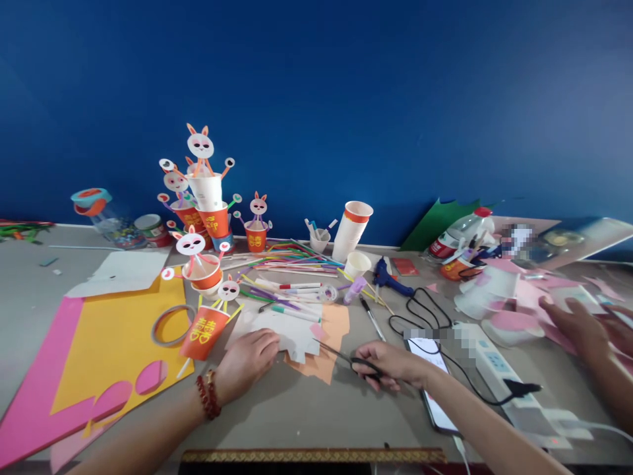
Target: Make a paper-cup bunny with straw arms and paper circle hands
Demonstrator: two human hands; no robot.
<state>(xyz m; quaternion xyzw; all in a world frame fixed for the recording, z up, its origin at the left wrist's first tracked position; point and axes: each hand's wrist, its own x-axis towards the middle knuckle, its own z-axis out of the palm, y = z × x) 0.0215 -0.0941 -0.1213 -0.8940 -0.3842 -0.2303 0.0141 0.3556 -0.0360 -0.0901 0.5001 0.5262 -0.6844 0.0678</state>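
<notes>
My right hand (388, 364) holds a pair of scissors (341, 353) by the black handles. The blades point left, their tips at the edge of a cut piece of white paper (291, 335). My left hand (252, 359), with a red bead bracelet on the wrist, is closed at the left end of that paper, its fingertips partly hidden. A ragged piece of orange paper (336, 323) lies under and beside the white paper. Just left of my left hand, a tilted orange cup with a rabbit face (205, 333) stands by a roll of tape (159, 330).
Stacked rabbit cups (212, 218), pens and coloured sticks (297, 260) lie toward the blue wall. Yellow card (109, 336) covers the left. A glue gun (388, 277), its cable, a phone (438, 389) and a power strip (494, 369) lie right, near another person's hands (576, 330).
</notes>
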